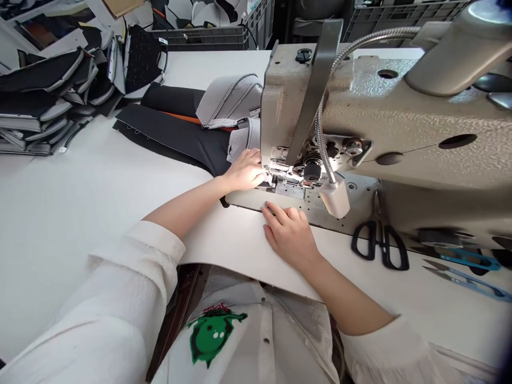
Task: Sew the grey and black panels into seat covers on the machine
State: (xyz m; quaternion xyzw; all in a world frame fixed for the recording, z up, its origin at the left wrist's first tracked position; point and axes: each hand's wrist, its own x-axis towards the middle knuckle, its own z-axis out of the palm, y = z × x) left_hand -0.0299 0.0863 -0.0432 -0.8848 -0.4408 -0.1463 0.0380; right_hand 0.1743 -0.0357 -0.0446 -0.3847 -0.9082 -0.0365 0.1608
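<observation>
My left hand point(247, 172) lies at the left of the sewing machine's point(316, 106) needle area, its fingers bent and closed on the edge of a fabric piece. That fabric piece point(182, 133) is black with grey mesh parts point(230, 100) and a strip of orange, and it spreads over the table behind my left hand. The fingertips are partly hidden beside the presser foot point(272, 182). My right hand point(291, 234) rests at the front edge of the metal machine bed point(328, 213), fingers stretched out, with nothing in it.
Black-handled scissors point(378, 234) lie on the bed's right part, with blue thread snips point(468, 280) further right. A lamp point(335, 197) on a flexible neck hangs over the bed. Stacked black and grey pieces point(40, 106) stand at the left; a grey crate point(208, 37) is behind.
</observation>
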